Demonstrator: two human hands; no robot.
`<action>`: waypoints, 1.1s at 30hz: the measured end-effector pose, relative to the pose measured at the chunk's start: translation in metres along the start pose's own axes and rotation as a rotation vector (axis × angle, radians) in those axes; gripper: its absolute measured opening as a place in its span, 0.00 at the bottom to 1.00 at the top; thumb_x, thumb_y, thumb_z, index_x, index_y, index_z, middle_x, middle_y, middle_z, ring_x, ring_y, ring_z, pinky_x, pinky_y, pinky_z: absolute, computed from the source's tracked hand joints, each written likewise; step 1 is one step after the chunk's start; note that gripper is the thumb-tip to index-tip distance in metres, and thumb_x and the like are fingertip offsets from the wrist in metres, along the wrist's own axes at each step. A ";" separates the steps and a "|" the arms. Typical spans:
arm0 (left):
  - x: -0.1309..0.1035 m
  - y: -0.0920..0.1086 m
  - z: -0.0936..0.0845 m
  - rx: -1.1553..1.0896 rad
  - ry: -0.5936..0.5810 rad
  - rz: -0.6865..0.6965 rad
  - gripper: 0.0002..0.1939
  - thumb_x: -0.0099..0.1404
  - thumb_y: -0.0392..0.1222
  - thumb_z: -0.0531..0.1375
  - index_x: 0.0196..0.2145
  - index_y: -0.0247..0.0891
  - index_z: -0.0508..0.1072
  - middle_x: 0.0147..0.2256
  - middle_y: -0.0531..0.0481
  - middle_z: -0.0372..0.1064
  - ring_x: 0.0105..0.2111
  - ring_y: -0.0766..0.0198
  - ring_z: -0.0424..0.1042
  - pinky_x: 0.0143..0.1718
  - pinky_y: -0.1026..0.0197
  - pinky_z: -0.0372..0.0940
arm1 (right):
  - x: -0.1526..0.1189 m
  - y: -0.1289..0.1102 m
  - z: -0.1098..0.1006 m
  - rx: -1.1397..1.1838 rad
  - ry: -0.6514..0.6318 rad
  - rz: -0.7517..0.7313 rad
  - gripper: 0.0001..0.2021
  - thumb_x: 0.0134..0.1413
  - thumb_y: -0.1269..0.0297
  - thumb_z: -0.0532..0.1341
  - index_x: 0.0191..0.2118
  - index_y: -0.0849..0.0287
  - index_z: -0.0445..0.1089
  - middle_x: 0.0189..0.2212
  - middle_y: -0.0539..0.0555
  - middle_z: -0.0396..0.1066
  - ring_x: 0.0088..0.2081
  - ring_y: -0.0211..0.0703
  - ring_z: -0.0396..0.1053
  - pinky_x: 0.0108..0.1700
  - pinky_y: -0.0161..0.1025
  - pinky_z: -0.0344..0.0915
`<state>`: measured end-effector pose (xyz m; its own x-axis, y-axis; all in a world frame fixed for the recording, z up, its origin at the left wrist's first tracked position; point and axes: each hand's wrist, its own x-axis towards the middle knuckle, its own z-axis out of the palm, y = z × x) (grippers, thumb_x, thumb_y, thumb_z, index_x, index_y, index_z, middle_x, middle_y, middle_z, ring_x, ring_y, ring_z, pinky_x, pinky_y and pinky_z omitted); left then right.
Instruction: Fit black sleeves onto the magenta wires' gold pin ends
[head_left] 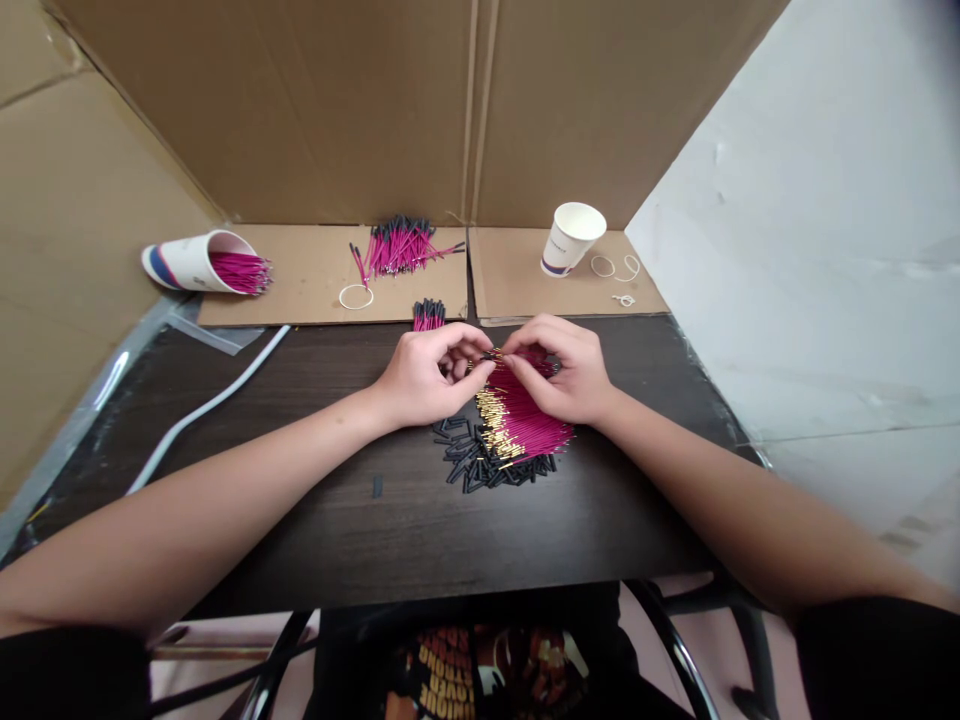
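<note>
My left hand (pixel 439 372) and my right hand (pixel 564 368) meet fingertip to fingertip over a pile of pink wires (pixel 536 420) with gold-coloured pin ends. A tiny dark piece, apparently a black sleeve (pixel 488 355), is pinched between my left thumb and finger. My right thumb and finger close on a thin wire; its gold tip points toward the left hand, and most of it is hidden. Loose black sleeves (pixel 480 470) lie around the near and left sides of the pile. Behind my left hand stands a small bunch of pink wires with black ends (pixel 429 315).
On the cardboard (pixel 300 265) at the back lie sleeved pink wires (pixel 401 247) and a rubber band (pixel 355 297). A paper cup of wires (pixel 180 265) rests on its side at left; an upright paper cup (pixel 574 240) stands right, beside more bands (pixel 628 267). A white cable (pixel 202 410) crosses the table.
</note>
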<state>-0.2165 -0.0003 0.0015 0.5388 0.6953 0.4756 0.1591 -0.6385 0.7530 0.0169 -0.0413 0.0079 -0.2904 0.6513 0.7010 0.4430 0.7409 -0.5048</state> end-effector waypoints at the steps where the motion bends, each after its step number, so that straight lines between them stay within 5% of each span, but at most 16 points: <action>1: 0.000 -0.001 0.000 0.017 0.002 0.013 0.08 0.71 0.41 0.69 0.45 0.33 0.80 0.31 0.49 0.77 0.25 0.68 0.73 0.26 0.66 0.70 | 0.000 0.000 0.000 0.003 0.004 0.002 0.03 0.67 0.72 0.66 0.42 0.56 0.77 0.34 0.54 0.77 0.33 0.43 0.71 0.36 0.43 0.70; 11: 0.001 -0.005 -0.001 0.059 0.018 0.090 0.07 0.73 0.40 0.68 0.42 0.33 0.83 0.30 0.49 0.80 0.26 0.68 0.75 0.27 0.65 0.71 | 0.000 -0.002 -0.001 -0.026 -0.028 0.058 0.02 0.66 0.69 0.66 0.39 0.56 0.75 0.30 0.51 0.73 0.29 0.40 0.65 0.33 0.41 0.64; 33: 0.000 -0.002 -0.001 0.089 0.007 0.083 0.07 0.73 0.40 0.68 0.40 0.34 0.84 0.29 0.49 0.80 0.25 0.67 0.75 0.27 0.65 0.72 | -0.001 0.002 0.000 -0.044 -0.061 -0.011 0.03 0.67 0.71 0.64 0.41 0.56 0.74 0.32 0.53 0.74 0.32 0.44 0.69 0.36 0.43 0.67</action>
<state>-0.2177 0.0017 0.0006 0.5475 0.6411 0.5378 0.1870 -0.7202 0.6681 0.0179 -0.0400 0.0062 -0.3456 0.6530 0.6739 0.4760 0.7409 -0.4738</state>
